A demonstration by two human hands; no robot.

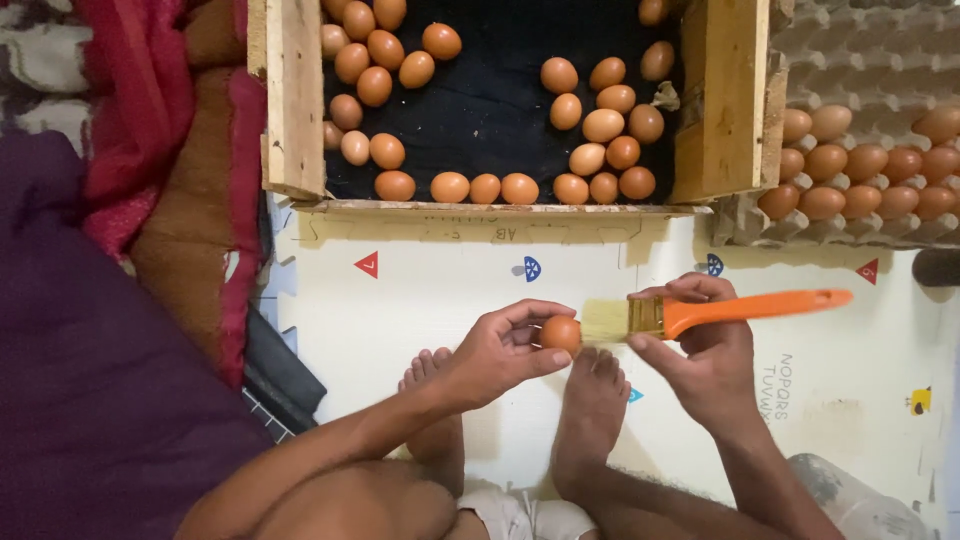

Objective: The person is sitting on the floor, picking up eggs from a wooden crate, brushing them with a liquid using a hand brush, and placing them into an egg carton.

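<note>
The left hand (500,350) pinches a brown egg (561,332) between thumb and fingertips, the fingers curled round only its near side so that most of the shell faces outward, toward the brush. The right hand (705,350) is closed on the orange handle of a flat paintbrush (700,312), gripped close to the metal band, which gives fine control of the pale bristles; these touch the egg's right side. Both hands hang above the person's bare feet (590,400), clear of the floor, so that the egg can be turned freely.

Beneath lies a cream foam play mat (400,300) with small coloured shapes printed on it. Ahead stands a wooden crate (295,100) lined with dark cloth, loose brown eggs (600,125) scattered in two clusters inside it, within easy reach of either hand. To the right a grey pulp egg tray (880,60) holds more eggs (860,180) set in neat rows in its near cups, the far cups bare. On the left lie purple and red fabrics (100,300); what the dark object at their edge is, I cannot tell.
</note>
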